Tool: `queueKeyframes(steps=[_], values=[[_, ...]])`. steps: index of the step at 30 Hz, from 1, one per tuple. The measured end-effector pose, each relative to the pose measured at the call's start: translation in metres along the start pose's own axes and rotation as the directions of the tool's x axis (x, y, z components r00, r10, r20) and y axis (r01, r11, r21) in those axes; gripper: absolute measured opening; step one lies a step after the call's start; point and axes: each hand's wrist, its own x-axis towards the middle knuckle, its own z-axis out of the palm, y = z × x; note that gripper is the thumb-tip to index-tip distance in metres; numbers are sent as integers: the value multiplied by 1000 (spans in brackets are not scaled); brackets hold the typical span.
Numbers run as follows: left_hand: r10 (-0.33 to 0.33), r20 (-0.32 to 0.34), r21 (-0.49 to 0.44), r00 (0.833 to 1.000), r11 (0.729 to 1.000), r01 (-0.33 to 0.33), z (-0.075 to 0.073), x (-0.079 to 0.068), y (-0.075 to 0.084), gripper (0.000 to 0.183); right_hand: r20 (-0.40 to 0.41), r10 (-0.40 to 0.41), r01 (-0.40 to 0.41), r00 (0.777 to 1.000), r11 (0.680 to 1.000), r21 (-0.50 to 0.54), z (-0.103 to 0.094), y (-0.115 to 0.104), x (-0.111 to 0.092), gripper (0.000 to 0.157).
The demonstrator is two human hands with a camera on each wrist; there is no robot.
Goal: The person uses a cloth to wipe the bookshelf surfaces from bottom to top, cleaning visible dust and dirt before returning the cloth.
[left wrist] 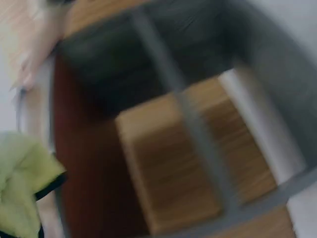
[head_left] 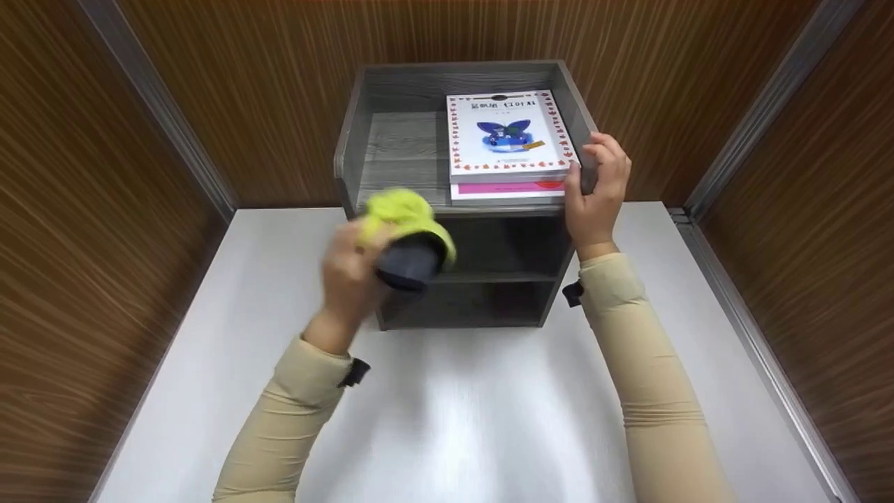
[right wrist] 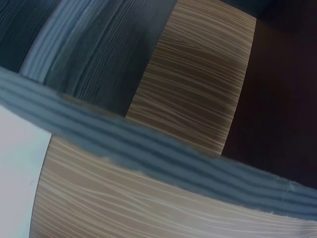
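Note:
A bunched yellow-green cloth (head_left: 399, 209) with a dark lining or underside is gripped in my left hand (head_left: 351, 269). It is held in front of the left part of a small grey wood-grain shelf unit (head_left: 401, 150), and both hand and cloth are blurred. Part of the cloth (left wrist: 25, 186) also shows at the left edge of the left wrist view. My right hand (head_left: 599, 192) grips the unit's right side panel, its thumb beside the stacked books. The upper book (head_left: 510, 133) has a white cover with a blue butterfly picture. Beneath it lies a pink-and-white book (head_left: 506, 190).
Two lower compartments (head_left: 489, 244) of the unit face me. The unit stands on a white surface (head_left: 447, 405) against a brown wood-grain back wall (head_left: 258, 105). Similar walls rise at left and right, with metal strips (head_left: 167, 105) along the corners.

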Motion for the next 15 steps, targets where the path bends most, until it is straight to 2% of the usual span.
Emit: queueKeyframes(steps=[2,3,4,6,9,11,15], values=[[-72,-127,73,989,994,81,-9,12,-11,37,-1,7,-7,1000,1000,1,0,0,0,23],[-116,-153,115,981,984,134,-12,15,-18,38,-2,10,-10,1000,1000,3,0,0,0,23],[-168,-150,152,974,970,191,-14,18,-24,41,-3,12,-12,1000,1000,1,0,0,0,23],[-266,-93,221,959,934,281,-15,18,-36,51,-3,2,-2,1000,1000,-5,0,1,0,23],[-373,14,271,928,894,356,-14,7,-47,61,-4,-15,15,1000,1000,-7,0,1,0,23],[-396,43,264,917,890,372,-12,-1,-50,62,-6,-32,32,999,999,-2,0,1,0,23],[-349,55,232,936,916,328,-8,-7,-53,55,-20,-54,54,998,999,3,0,2,1,23]])
